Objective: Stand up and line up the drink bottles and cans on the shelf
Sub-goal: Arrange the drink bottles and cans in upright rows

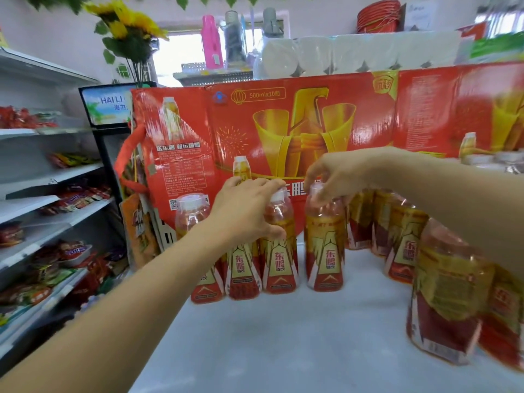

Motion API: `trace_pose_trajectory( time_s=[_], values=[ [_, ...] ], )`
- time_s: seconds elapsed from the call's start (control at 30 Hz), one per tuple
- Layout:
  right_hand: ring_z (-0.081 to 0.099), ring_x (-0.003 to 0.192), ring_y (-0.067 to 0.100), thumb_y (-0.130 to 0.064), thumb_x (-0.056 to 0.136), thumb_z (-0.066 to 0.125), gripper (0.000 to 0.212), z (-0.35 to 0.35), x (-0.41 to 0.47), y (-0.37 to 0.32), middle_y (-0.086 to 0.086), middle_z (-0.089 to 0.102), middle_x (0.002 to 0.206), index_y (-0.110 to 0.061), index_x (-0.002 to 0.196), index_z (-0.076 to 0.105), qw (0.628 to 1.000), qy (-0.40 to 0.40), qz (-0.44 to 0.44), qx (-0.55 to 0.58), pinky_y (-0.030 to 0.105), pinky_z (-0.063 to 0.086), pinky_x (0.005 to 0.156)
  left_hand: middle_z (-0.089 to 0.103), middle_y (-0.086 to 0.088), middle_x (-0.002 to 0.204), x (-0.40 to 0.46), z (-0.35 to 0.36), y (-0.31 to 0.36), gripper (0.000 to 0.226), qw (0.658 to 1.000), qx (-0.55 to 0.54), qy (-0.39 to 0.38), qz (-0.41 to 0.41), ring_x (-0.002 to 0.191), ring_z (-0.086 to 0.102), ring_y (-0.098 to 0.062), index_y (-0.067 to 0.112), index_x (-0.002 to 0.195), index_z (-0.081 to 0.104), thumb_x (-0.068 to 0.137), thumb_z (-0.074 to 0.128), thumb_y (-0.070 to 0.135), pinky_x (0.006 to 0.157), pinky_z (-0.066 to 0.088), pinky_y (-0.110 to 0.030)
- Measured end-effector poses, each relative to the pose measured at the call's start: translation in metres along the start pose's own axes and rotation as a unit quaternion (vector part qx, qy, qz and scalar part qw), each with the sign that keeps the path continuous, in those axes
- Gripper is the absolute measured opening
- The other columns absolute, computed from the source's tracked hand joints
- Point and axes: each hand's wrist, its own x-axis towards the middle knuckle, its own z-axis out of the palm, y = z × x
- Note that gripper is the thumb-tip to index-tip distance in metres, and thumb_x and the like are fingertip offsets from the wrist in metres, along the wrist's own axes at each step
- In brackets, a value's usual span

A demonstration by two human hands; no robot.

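Two upright drink bottles stand mid-frame on the white shelf. The left hand grips one bottle at its shoulder; the right hand pinches, seemingly, the neighbouring bottle's cap. Full, stiff, slick plastic: best held at the neck.

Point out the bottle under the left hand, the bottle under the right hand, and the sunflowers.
Bottle under the left hand point(279, 262): head view, on its front label.
Bottle under the right hand point(326, 256): head view, on its front label.
Sunflowers point(127, 19): head view, on the yellow petals.
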Motion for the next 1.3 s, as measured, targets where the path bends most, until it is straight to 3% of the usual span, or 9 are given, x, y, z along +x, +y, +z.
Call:
trace_pose_trajectory(
  time_s=[0.2,0.33,0.43,0.53,0.6,0.77,0.9,1.13,1.3],
  values=[
    [0.068,0.092,0.027,-0.026,0.087,0.072,0.049,0.007,0.007,-0.012,-0.003,0.055,0.094,-0.02,0.132,0.053,1.0,0.003,-0.023,-0.02,0.038,0.06,0.08,0.037,0.01,0.153,0.0,0.0,0.002,0.1,1.0,-0.002,0.001,-0.008,0.141,0.032,-0.013,0.033,0.152,0.023,0.07,0.069,0.068,0.12,0.01,-0.042],
    [0.067,0.097,0.023,-0.031,0.09,0.067,0.056,0.008,0.002,-0.011,0.002,0.057,0.113,-0.022,0.14,0.044,0.999,0.011,-0.025,-0.043,0.032,0.058,0.082,0.034,0.01,0.155,-0.001,-0.001,0.003,0.1,1.0,-0.003,-0.011,-0.015,0.142,0.029,-0.012,0.033,0.153,0.021,0.072,0.068,0.068,0.121,0.007,-0.045],
    [0.053,0.123,0.025,-0.042,0.091,0.062,0.066,-0.009,-0.015,0.004,0.002,0.044,0.145,-0.027,0.148,0.032,0.994,0.042,-0.019,-0.097,0.033,0.045,0.093,0.027,0.01,0.158,-0.004,-0.003,0.008,0.098,0.999,-0.012,-0.02,-0.032,0.146,0.021,-0.012,0.032,0.154,0.017,0.076,0.062,0.07,0.121,-0.001,-0.051],
    [0.049,0.126,0.025,-0.043,0.09,0.063,0.057,-0.039,-0.037,0.034,0.0,0.045,0.145,-0.028,0.142,0.044,0.985,0.057,0.026,-0.159,0.041,0.041,0.103,0.021,0.008,0.161,-0.002,-0.005,0.024,0.097,0.999,-0.027,0.009,-0.029,0.148,0.016,-0.012,0.03,0.155,0.011,0.08,0.055,0.072,0.12,-0.005,-0.053],
    [0.052,0.123,0.026,-0.037,0.089,0.066,0.053,-0.052,-0.046,0.056,0.001,0.049,0.142,-0.026,0.138,0.049,0.977,0.035,0.073,-0.195,0.045,0.043,0.104,0.02,0.009,0.161,0.005,-0.005,0.038,0.096,0.999,-0.041,0.02,-0.003,0.148,0.017,-0.011,0.031,0.155,0.007,0.081,0.055,0.069,0.119,-0.007,-0.054],
    [0.068,0.094,0.026,-0.033,0.083,0.075,0.062,-0.054,-0.046,0.093,0.001,0.06,0.108,-0.024,0.139,0.05,0.972,0.001,0.14,-0.191,0.036,0.057,0.079,0.026,0.012,0.159,0.024,-0.005,0.061,0.086,0.997,-0.066,-0.014,0.043,0.145,0.025,-0.011,0.037,0.153,0.015,0.084,0.061,0.06,0.118,-0.005,-0.058],
    [0.062,0.107,0.027,-0.037,0.084,0.072,0.06,-0.05,-0.04,0.103,0.004,0.056,0.128,-0.021,0.137,0.051,0.981,0.019,0.121,-0.153,0.037,0.052,0.089,0.033,0.014,0.154,0.028,-0.001,0.062,0.081,0.996,-0.076,-0.008,0.041,0.14,0.034,-0.011,0.038,0.15,0.027,0.082,0.068,0.055,0.12,-0.001,-0.054],
    [0.056,0.08,0.008,-0.027,0.089,0.068,0.035,-0.04,-0.033,0.099,-0.016,0.056,0.088,-0.021,0.123,0.063,0.988,0.057,0.031,-0.14,0.034,0.046,0.085,0.036,0.013,0.152,0.029,-0.001,0.063,0.083,0.997,-0.065,0.01,0.043,0.135,0.038,-0.014,0.034,0.151,0.028,0.081,0.068,0.054,0.116,0.02,-0.037],
    [0.06,0.072,0.007,-0.024,0.089,0.068,0.031,-0.028,-0.025,0.078,-0.014,0.061,0.088,-0.026,0.12,0.065,0.993,0.057,-0.039,-0.097,0.031,0.049,0.075,0.038,0.012,0.151,0.03,0.001,0.064,0.083,0.997,-0.065,0.022,0.042,0.134,0.04,-0.016,0.032,0.151,0.029,0.081,0.07,0.053,0.107,0.033,-0.035]
  ],
)
